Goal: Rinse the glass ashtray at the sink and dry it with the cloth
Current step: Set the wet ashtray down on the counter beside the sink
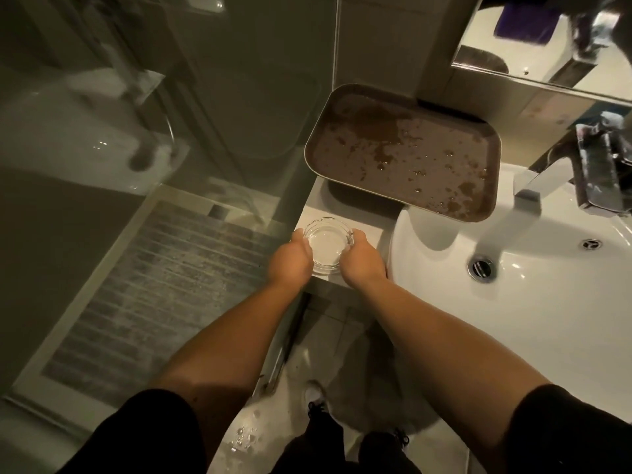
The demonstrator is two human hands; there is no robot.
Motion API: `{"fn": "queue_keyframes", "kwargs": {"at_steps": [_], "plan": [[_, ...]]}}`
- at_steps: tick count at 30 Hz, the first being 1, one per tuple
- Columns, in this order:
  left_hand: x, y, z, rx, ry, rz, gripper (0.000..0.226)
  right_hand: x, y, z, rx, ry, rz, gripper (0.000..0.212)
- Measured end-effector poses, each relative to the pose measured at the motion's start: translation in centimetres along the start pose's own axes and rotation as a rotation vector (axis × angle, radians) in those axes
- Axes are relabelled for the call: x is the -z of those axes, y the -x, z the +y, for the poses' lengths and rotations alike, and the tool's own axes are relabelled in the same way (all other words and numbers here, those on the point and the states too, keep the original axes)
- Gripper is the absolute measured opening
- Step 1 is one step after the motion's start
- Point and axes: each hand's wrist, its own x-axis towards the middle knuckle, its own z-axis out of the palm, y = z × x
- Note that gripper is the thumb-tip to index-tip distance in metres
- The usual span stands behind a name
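A clear round glass ashtray (pixel 327 241) sits on the narrow white counter (pixel 367 225) just left of the basin. My left hand (pixel 290 260) grips its left rim and my right hand (pixel 362 260) grips its right rim, with fingers curled around the glass. The white sink (pixel 533 302) lies to the right, its drain (pixel 481 267) under the chrome tap (pixel 528 193). No cloth is in view.
A wet brown tray (pixel 403 153) lies behind the ashtray, partly overhanging the basin. A glass shower screen (pixel 205 131) and a grey mat (pixel 164 285) are on the left. A mirror shelf (pixel 547 46) hangs at the top right. My shoes stand on the wet floor (pixel 246 436).
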Motion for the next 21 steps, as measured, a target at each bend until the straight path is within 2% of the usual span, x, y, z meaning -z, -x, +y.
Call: {"fn": "queue_keyframes", "kwargs": {"at_steps": [15, 21], "plan": [[0.2, -1.2, 1.0, 0.062, -0.120, -0.056, 0.036, 0.0, -1.2, -0.3, -0.037, 0.035, 0.026, 0.047], [0.4, -0.9, 0.8, 0.040, -0.017, -0.035, 0.042, 0.6, -0.7, -1.0, -0.126, 0.032, -0.020, 0.054]]}}
